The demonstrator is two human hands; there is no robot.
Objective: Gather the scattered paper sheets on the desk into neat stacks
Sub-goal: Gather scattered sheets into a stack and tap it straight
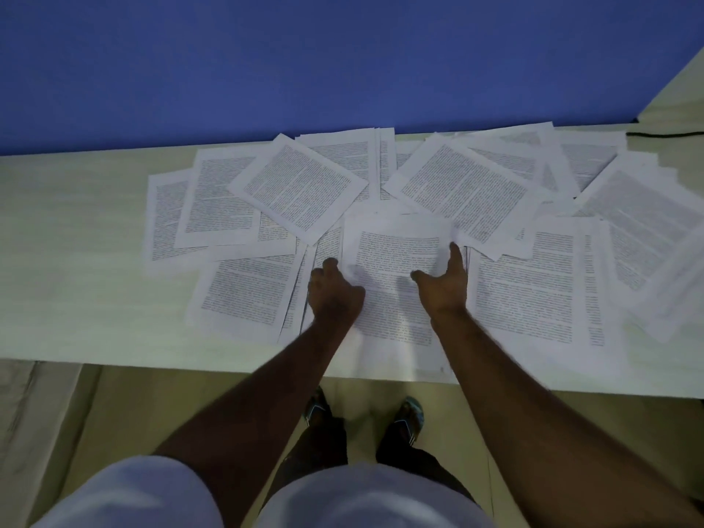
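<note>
Printed paper sheets [301, 184] lie scattered and overlapping across a pale desk [76, 261]. A central sheet [396, 257] lies near the front edge, on top of others. My left hand [332, 289] is at its left edge with fingers curled round that edge. My right hand [444, 285] is at its right edge, with the index finger straight along the edge and the thumb spread onto the page. More sheets fan out to the left [221, 196] and to the right [533, 283].
A blue wall [304, 70] rises right behind the desk. A dark cable [663, 134] lies at the far right corner. Some right-hand sheets [670, 283] reach toward the frame edge. Bare desk shows at the left. My feet stand on the floor below the desk's front edge.
</note>
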